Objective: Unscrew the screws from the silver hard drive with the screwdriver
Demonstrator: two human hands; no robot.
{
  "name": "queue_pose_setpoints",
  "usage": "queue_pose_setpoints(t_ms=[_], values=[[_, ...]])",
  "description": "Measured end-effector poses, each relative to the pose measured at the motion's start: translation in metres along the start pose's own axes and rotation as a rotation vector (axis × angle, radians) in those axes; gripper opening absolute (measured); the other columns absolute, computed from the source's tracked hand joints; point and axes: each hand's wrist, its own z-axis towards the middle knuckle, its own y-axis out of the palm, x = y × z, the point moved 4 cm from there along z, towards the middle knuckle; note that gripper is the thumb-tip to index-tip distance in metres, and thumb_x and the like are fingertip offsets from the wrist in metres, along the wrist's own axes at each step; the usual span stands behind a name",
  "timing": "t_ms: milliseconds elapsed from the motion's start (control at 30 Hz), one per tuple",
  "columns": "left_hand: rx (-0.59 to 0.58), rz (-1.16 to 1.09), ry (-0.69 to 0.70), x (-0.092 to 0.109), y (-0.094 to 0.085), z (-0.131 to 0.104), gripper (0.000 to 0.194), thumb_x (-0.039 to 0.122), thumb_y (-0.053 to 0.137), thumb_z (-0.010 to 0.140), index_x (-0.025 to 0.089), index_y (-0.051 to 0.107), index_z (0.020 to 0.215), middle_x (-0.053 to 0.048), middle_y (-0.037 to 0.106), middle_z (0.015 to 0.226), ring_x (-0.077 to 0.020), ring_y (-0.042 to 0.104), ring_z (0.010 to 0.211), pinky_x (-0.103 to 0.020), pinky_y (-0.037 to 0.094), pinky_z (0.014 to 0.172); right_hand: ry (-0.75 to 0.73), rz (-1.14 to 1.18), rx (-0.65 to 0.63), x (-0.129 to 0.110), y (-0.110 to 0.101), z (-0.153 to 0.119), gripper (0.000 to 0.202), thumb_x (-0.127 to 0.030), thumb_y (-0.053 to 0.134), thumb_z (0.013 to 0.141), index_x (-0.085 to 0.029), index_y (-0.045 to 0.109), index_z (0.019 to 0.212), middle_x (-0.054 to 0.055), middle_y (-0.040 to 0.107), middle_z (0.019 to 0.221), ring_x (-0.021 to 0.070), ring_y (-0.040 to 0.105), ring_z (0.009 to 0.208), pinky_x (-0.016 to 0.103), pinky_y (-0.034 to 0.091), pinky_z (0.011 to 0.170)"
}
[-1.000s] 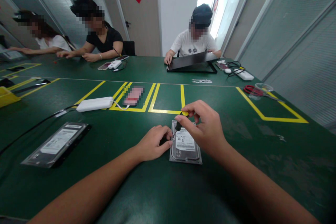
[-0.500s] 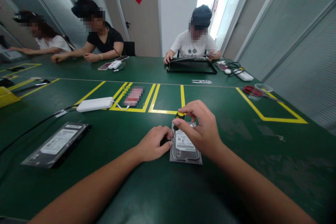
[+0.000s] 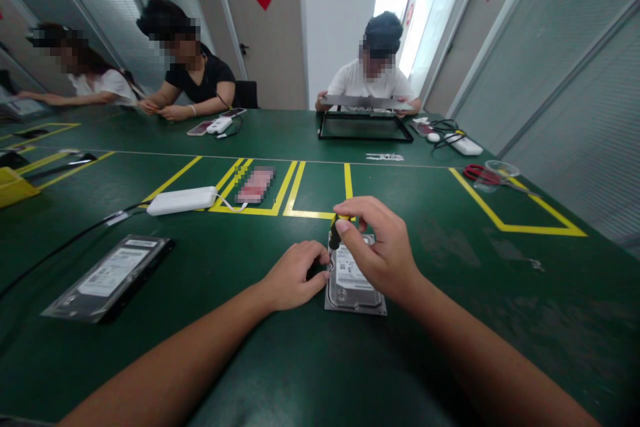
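Observation:
A silver hard drive (image 3: pixel 356 293) with a white label lies flat on the green table in front of me. My right hand (image 3: pixel 383 240) grips the black-and-yellow handle of a small screwdriver (image 3: pixel 335 238) from above, thumb against its side. The screwdriver's shaft points down at the drive's left edge; the exact tip is too small to make out. At that same edge my left hand (image 3: pixel 299 275) holds the drive, its thumb and curled fingers close around the spot where the shaft comes down. My right hand covers the drive's upper right part.
Left of me lies a second hard drive (image 3: pixel 107 277) in a clear bag. A white power bank (image 3: pixel 181 201) is cabled to a phone (image 3: pixel 257 185). Red-handled scissors (image 3: pixel 477 173) lie at the right. Across the table, a person handles a flat panel above a black frame (image 3: pixel 365 137); two others sit left.
My right hand has shifted slightly on the screwdriver, whose handle has tipped a little to the left. The left hand stays put. Across the table, the person has lifted the panel off the frame.

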Motion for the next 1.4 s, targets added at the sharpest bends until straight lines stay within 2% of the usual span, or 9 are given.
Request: queue_pose_setpoints(t_ms=[167, 400, 533, 700, 933, 1033, 1167, 1267, 1400], values=[[0.002, 0.008, -0.001, -0.0012, 0.0008, -0.0007, 0.013, 0.028, 0.059, 0.089, 0.021, 0.053, 0.098, -0.004, 0.061, 0.096, -0.0225, 0.055, 0.088, -0.037, 0.043, 0.083, -0.005, -0.024, 0.055, 0.003, 0.0008, -0.0008, 0.01, -0.029, 0.069, 0.087, -0.021, 0.067, 0.093, 0.004, 0.065, 0.088, 0.0171, 0.059, 0.084, 0.033, 0.048, 0.072], [0.002, 0.024, -0.003, 0.001, 0.0001, -0.0012, 0.013, 0.029, 0.058, 0.089, 0.02, 0.053, 0.097, -0.003, 0.06, 0.094, -0.0221, 0.055, 0.087, -0.036, 0.043, 0.081, 0.019, -0.005, 0.07, 0.0074, 0.0012, -0.0054, 0.023, -0.014, 0.057, 0.09, -0.019, 0.066, 0.11, 0.006, 0.073, 0.103, 0.017, 0.063, 0.088, 0.033, 0.05, 0.072], [0.009, 0.039, -0.003, 0.0018, 0.0003, -0.0021, 0.012, 0.028, 0.058, 0.089, 0.02, 0.053, 0.097, -0.003, 0.06, 0.094, -0.0221, 0.054, 0.088, -0.036, 0.042, 0.082, -0.056, 0.032, 0.072, 0.0063, 0.0032, -0.0042, 0.016, -0.017, 0.06, 0.09, -0.019, 0.067, 0.104, 0.006, 0.069, 0.099, 0.0179, 0.063, 0.092, 0.034, 0.05, 0.074], [0.008, 0.058, -0.006, 0.0034, 0.0002, -0.0044, 0.012, 0.027, 0.058, 0.089, 0.02, 0.054, 0.098, -0.003, 0.06, 0.094, -0.0224, 0.054, 0.088, -0.037, 0.041, 0.082, -0.078, 0.003, 0.111, 0.0047, 0.0041, -0.002, 0.012, -0.022, 0.072, 0.085, -0.019, 0.067, 0.095, 0.004, 0.064, 0.088, 0.0169, 0.061, 0.085, 0.034, 0.05, 0.073], [0.015, 0.057, -0.015, 0.0023, 0.0017, -0.0038, 0.011, 0.028, 0.058, 0.089, 0.02, 0.053, 0.095, -0.002, 0.059, 0.091, -0.022, 0.054, 0.085, -0.036, 0.041, 0.08, -0.088, 0.032, 0.052, 0.0032, 0.0057, -0.0044, 0.026, -0.01, 0.055, 0.09, -0.021, 0.067, 0.11, 0.005, 0.073, 0.104, 0.0178, 0.066, 0.096, 0.035, 0.051, 0.076], [0.016, 0.052, -0.015, 0.0012, 0.0025, -0.0034, 0.012, 0.027, 0.058, 0.089, 0.02, 0.054, 0.097, -0.003, 0.06, 0.093, -0.0222, 0.054, 0.086, -0.036, 0.042, 0.081, -0.088, 0.05, 0.044, 0.0037, 0.0067, -0.0046, 0.021, -0.017, 0.062, 0.09, -0.02, 0.068, 0.109, 0.007, 0.07, 0.105, 0.0188, 0.064, 0.099, 0.034, 0.052, 0.074], [0.014, 0.04, -0.016, 0.0005, 0.0023, -0.0034, 0.013, 0.026, 0.058, 0.088, 0.02, 0.055, 0.098, -0.004, 0.061, 0.096, -0.0227, 0.054, 0.088, -0.037, 0.042, 0.083, -0.089, 0.025, 0.083, 0.0051, 0.0071, -0.0036, 0.018, -0.024, 0.074, 0.084, -0.02, 0.068, 0.101, 0.005, 0.06, 0.093, 0.017, 0.059, 0.087, 0.032, 0.051, 0.07], [0.015, 0.03, -0.02, 0.0, 0.0015, -0.0032, 0.013, 0.027, 0.058, 0.088, 0.02, 0.054, 0.099, -0.003, 0.061, 0.096, -0.0225, 0.055, 0.088, -0.038, 0.042, 0.084, -0.104, -0.016, 0.066, 0.0055, 0.0078, -0.0024, 0.014, -0.019, 0.069, 0.086, -0.019, 0.066, 0.1, 0.005, 0.062, 0.091, 0.0171, 0.058, 0.086, 0.034, 0.05, 0.073], [0.016, 0.017, -0.021, -0.0006, 0.0012, -0.0024, 0.014, 0.029, 0.058, 0.09, 0.02, 0.055, 0.1, -0.003, 0.061, 0.097, -0.0228, 0.056, 0.09, -0.037, 0.041, 0.083, -0.095, -0.032, 0.024, 0.0056, 0.0076, -0.002, 0.025, -0.012, 0.06, 0.087, -0.018, 0.063, 0.112, 0.006, 0.069, 0.101, 0.0181, 0.061, 0.09, 0.036, 0.05, 0.077]])
